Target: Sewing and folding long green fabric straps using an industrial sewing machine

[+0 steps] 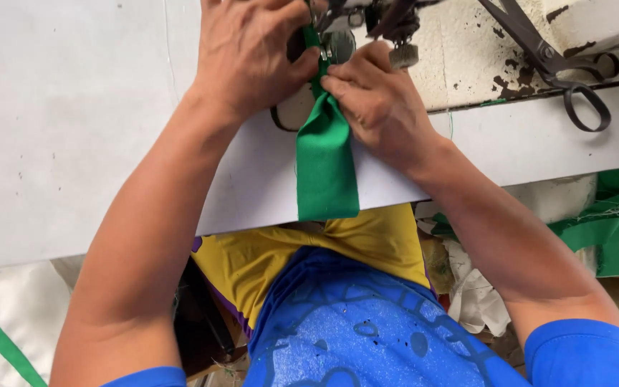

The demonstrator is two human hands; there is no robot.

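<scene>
Bright, even daylight fills the view, strongest on the white counter [73,107], which looks nearly washed out at the upper left. Shadows are soft and short, darkest under the counter edge. Focus is sharp at the centre; wide-angle bending stretches the forearms toward the lower corners.

Both hands pinch a green fabric strip [326,158] at top centre: left hand [248,54] and right hand [381,104] touching it under the sewing machine foot [338,29]. Black scissors [553,61] lie at upper right on the white table [66,129].
</scene>
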